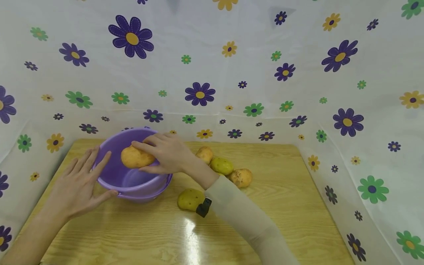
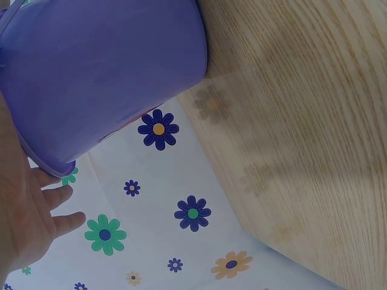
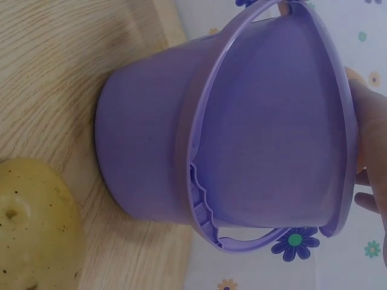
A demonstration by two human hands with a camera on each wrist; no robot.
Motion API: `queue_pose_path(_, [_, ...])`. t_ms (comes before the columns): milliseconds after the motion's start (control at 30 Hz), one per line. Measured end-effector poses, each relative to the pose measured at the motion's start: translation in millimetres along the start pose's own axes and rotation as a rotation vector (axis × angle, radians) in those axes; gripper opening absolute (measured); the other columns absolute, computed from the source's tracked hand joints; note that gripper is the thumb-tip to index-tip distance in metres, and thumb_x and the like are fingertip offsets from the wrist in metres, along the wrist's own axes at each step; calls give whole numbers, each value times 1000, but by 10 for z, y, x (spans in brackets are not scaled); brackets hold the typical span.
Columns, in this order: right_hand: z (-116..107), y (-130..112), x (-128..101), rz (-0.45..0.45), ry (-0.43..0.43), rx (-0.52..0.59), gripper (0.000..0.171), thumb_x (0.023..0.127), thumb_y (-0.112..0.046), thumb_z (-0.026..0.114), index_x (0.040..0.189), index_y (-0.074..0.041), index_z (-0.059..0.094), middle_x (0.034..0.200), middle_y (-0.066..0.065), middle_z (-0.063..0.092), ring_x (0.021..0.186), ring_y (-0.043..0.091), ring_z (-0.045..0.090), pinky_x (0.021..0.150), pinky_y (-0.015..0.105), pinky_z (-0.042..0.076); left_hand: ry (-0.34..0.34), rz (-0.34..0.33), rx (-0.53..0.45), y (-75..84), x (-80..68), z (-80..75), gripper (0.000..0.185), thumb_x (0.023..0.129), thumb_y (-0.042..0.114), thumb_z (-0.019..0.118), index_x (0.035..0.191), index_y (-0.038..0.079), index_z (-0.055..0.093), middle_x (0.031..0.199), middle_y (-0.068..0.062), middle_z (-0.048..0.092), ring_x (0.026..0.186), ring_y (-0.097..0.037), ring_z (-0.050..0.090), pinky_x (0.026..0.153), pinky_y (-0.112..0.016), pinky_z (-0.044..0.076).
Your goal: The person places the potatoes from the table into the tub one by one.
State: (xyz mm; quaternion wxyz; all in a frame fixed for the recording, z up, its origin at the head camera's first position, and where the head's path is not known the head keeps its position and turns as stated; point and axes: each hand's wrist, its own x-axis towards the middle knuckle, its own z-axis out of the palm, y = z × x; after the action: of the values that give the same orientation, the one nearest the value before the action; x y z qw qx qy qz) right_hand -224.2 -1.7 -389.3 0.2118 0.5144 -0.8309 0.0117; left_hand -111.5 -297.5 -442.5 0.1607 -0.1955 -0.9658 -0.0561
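A purple bucket (image 1: 139, 189) stands upright at the left of the wooden table. At its left rim, my left hand (image 1: 77, 189) rests with fingers spread and thumb stretched along the near edge. My right hand (image 1: 167, 152) grips a light brown potato (image 1: 134, 157) over the bucket's opening. In the right wrist view the bucket wall (image 3: 272, 127) covers most of that potato. Just right of the bucket lies a yellow-green potato (image 1: 189, 200), seen close in the right wrist view as a speckled potato (image 3: 36, 223).
Behind my right forearm a brown potato (image 1: 204, 154), a greenish potato (image 1: 222, 165) and another brown potato (image 1: 241, 177) lie in a row. A small black device (image 1: 203, 207) sits by the right sleeve. White flowered cloth (image 1: 232, 73) surrounds the table (image 1: 281, 221).
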Motion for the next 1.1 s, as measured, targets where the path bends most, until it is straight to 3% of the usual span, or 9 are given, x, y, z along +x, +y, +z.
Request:
queue_pose_path(333, [24,-19,131,-36,-160,-49,76,95,-75,57,157,-32,50,134,-8,68,119,10,66,96,23,56,0,8,-9,-2,-11,13,111,87,75,65,170,17,20,177,-21,17,162,-45,24,136,-62,13])
queue_pose_path(533, [17,-29,162,-44,-216,-84,79,95,-78,54,158,-32,49,134,-7,68,115,11,65,90,23,55,-6,1,-10,-6,-7,10,111,87,77,64,171,19,18,177,-20,17,161,-45,27,139,-54,6])
queue_pose_path(833, [8,-42,201,-13,-333,-49,82,95,-80,50,161,-31,45,138,-5,67,122,13,64,98,26,55,-4,11,-1,-10,-5,12,111,88,78,61,171,18,19,178,-20,16,164,-42,21,139,-48,-1])
queue_pose_path(1100, [-3,-45,247,-29,-362,-41,78,95,-78,54,158,-30,50,134,-3,69,118,14,66,96,27,58,2,17,9,-19,4,14,111,87,77,63,171,17,19,178,-19,14,165,-41,20,140,-50,0])
